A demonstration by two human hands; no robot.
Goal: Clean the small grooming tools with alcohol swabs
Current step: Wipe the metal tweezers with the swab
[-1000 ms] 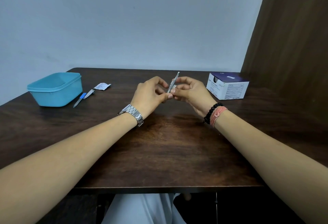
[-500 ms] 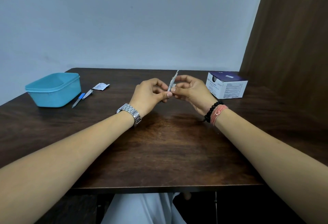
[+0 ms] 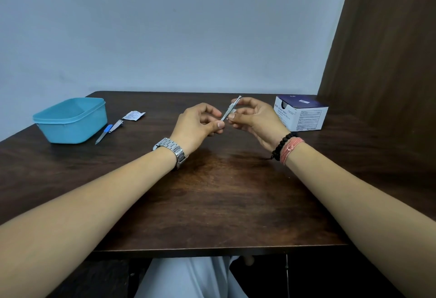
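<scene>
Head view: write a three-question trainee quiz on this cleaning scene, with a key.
1. True or false: the blue tub holds the metal tool.
2. Which hand pinches the tool's lower end?
3. The swab box sits: A) by the tub, B) right of the right hand, C) on the lap.

Key: 1 false, it is held between both hands. 2 the left hand. 3 B.
</scene>
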